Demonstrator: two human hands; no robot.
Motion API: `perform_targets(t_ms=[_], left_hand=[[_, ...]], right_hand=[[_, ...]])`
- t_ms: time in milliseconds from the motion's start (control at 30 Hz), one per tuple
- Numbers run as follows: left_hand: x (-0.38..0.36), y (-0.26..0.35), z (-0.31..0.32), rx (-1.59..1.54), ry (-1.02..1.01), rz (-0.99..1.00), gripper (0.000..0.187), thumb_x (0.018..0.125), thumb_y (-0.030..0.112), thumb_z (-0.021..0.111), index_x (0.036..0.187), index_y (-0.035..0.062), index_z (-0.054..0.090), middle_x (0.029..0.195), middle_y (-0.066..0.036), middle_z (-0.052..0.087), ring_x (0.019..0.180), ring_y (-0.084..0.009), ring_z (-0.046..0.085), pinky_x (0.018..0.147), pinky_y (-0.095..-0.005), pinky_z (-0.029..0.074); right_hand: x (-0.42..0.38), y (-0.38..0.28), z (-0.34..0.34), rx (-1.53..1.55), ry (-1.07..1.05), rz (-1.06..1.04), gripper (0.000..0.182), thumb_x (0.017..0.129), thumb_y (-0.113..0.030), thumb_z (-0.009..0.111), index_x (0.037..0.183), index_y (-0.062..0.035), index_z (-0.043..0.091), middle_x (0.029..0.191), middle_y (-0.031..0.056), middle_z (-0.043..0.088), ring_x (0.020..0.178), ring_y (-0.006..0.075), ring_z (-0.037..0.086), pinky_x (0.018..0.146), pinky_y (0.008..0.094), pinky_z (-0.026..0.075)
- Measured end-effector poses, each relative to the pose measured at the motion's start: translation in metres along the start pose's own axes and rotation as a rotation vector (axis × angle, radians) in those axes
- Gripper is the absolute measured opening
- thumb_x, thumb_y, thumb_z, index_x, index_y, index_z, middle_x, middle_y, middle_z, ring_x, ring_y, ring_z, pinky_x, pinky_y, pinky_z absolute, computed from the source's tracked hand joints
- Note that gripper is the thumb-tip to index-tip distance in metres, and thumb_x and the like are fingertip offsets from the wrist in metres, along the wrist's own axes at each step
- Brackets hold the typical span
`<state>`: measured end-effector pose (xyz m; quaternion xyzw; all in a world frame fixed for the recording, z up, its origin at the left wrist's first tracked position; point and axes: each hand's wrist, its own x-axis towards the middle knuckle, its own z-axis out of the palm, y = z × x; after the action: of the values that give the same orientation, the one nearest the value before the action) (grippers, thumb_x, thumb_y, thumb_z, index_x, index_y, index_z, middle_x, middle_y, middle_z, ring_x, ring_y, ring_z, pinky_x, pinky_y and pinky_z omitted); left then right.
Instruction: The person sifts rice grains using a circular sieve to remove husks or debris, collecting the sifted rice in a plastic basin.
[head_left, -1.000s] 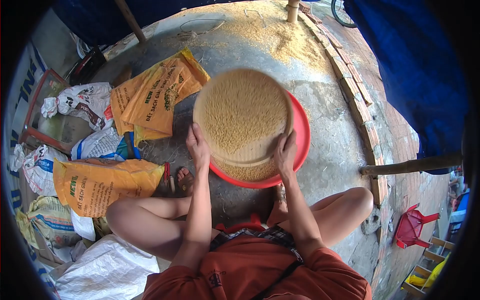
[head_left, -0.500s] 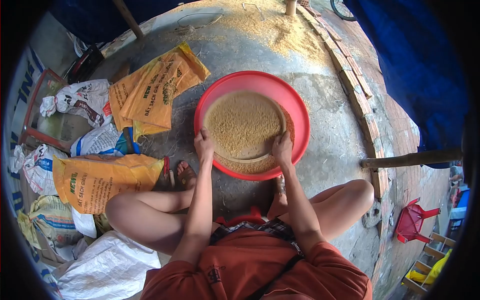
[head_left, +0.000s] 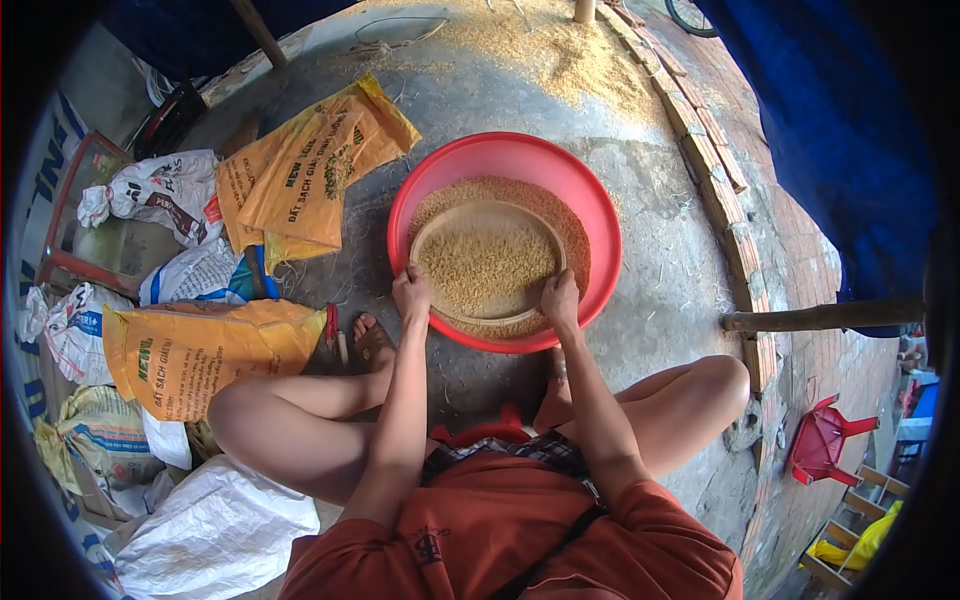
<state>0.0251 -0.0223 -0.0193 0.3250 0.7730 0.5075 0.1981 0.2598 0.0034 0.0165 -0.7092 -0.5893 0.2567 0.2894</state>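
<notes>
Left hand (head_left: 411, 293) and right hand (head_left: 560, 298) grip the round sieve (head_left: 515, 303) at either side, within the red basin (head_left: 598, 240)! A level rim and matched grip should spread the grain (head_left: 480, 255) evenly without spilling.

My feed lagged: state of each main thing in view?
Round tray, bearing grain
Left grip, closed on tray rim
Right grip, closed on tray rim
Red basin, upright, holding grain
Farther orange sacks, flat, overlapping
White plastic, crumpled
Blue tarp, hanging
Floor grain, spread loose
</notes>
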Motion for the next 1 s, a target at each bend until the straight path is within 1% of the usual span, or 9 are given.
perform_targets(t_ms=[233,300,367,433,500,633,767,867,1000], left_hand=[[0.01,0.105,-0.032,-0.491,0.065,0.29,0.031,0.089,0.023,0.034,0.077,-0.0017,0.048,0.058,-0.005,0.045,0.056,-0.008,0.04,0.053,-0.0254,0.036],[0.008,0.113,-0.04,-0.37,0.032,0.318,0.032,0.09,0.024,0.033,0.083,-0.003,0.05,0.072,-0.002,0.056,0.065,-0.0058,0.047,0.059,-0.0235,0.04],[0.009,0.103,-0.028,-0.325,0.029,0.357,0.027,0.089,0.019,0.034,0.084,-0.0026,0.05,0.061,-0.009,0.05,0.055,-0.0141,0.045,0.052,-0.0276,0.036],[0.01,0.053,-0.011,-0.078,0.06,0.289,0.029,0.086,0.021,0.037,0.087,-0.0044,0.052,0.066,-0.021,0.053,0.061,-0.0361,0.05,0.056,-0.036,0.039],[0.002,0.021,-0.003,0.017,0.023,0.14,0.032,0.085,0.022,0.038,0.086,-0.0041,0.055,0.067,-0.022,0.053,0.062,-0.0363,0.052,0.057,-0.0357,0.041],[0.017,0.003,-0.009,0.165,-0.064,0.015,0.032,0.085,0.022,0.039,0.085,-0.0047,0.056,0.07,-0.02,0.057,0.063,-0.0312,0.056,0.058,-0.0353,0.042],[0.048,0.029,-0.037,-0.44,-0.162,-0.301,0.033,0.086,0.023,0.042,0.09,-0.0058,0.057,0.081,-0.01,0.061,0.068,-0.015,0.057,0.062,-0.027,0.043],[0.037,0.041,-0.026,-0.022,-0.096,0.017,0.031,0.084,0.024,0.043,0.085,-0.0035,0.056,0.073,-0.018,0.058,0.066,-0.0282,0.056,0.059,-0.0342,0.042],[-0.003,0.055,-0.009,0.104,0.065,0.256,0.029,0.082,0.024,0.043,0.081,-0.0021,0.055,0.068,-0.025,0.053,0.07,-0.0402,0.052,0.059,-0.0399,0.04]], right_hand=[[-0.002,-0.082,-0.051,0.389,0.198,-0.213,0.022,0.083,-0.012,0.035,0.098,0.0032,0.034,0.07,0.0281,0.052,0.068,0.0454,0.051,0.057,0.0505,0.036],[0.001,-0.079,-0.049,0.438,0.244,-0.308,0.023,0.085,-0.011,0.033,0.103,0.0027,0.033,0.072,0.0266,0.053,0.069,0.0451,0.051,0.057,0.0492,0.036],[0.003,-0.06,-0.039,0.348,0.224,-0.292,0.023,0.084,-0.013,0.034,0.101,0.0024,0.034,0.073,0.0269,0.053,0.07,0.0445,0.052,0.058,0.0489,0.037],[0.01,-0.033,-0.021,0.263,0.211,-0.283,0.022,0.084,-0.014,0.035,0.099,0.0022,0.035,0.073,0.0273,0.053,0.07,0.0439,0.053,0.059,0.0486,0.038],[0.004,-0.006,-0.007,0.022,0.013,-0.005,0.024,0.082,-0.018,0.038,0.094,0.0023,0.035,0.074,0.0296,0.053,0.072,0.0435,0.053,0.063,0.0479,0.04],[-0.003,-0.009,-0.003,0.029,-0.068,0.081,0.027,0.08,-0.022,0.042,0.09,0.0027,0.035,0.072,0.0317,0.051,0.071,0.0444,0.053,0.064,0.048,0.041],[-0.007,-0.045,-0.01,0.251,-0.112,-0.141,0.029,0.081,-0.024,0.043,0.083,0.004,0.038,0.069,0.0282,0.053,0.065,0.0415,0.055,0.059,0.0447,0.043],[0.014,-0.031,-0.012,0.46,-0.212,-0.023,0.02,0.083,-0.014,0.04,0.087,0.0052,0.041,0.063,0.0153,0.053,0.048,0.0216,0.055,0.04,0.0296,0.043],[0.011,0.012,-0.002,0.072,-0.052,0.064,0.02,0.077,-0.012,0.04,0.086,0.0056,0.04,0.07,0.0283,0.054,0.064,0.0412,0.055,0.058,0.0456,0.044]])
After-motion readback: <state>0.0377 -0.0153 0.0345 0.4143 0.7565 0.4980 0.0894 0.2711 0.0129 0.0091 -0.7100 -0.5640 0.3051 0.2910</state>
